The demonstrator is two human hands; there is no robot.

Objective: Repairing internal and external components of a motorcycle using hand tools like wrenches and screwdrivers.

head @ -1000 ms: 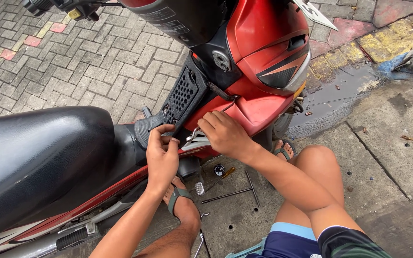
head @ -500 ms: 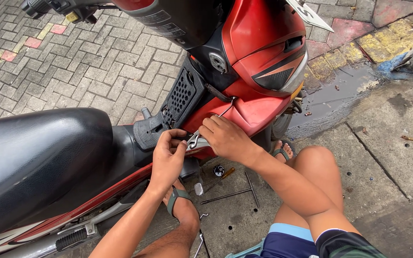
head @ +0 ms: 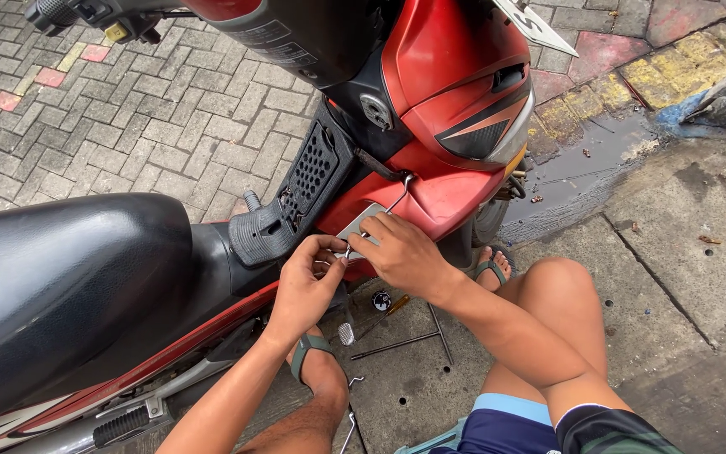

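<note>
A red motorbike with a black seat stands in front of me. My left hand and my right hand meet at its red side panel, just below the black perforated cover. Both pinch a small grey metal plate and a thin metal piece against the panel. A bent wire hook rises from the plate toward the bodywork. My knees and sandalled feet are under the bike.
On the concrete below lie a long metal T-wrench, a small round black part and a screwdriver. The brake pedal sticks out near my left foot. A puddle lies right of the front wheel; brick paving is at left.
My hands have stayed at the side panel, with the fingers shifting slightly on the metal plate. The view has tilted a little.
</note>
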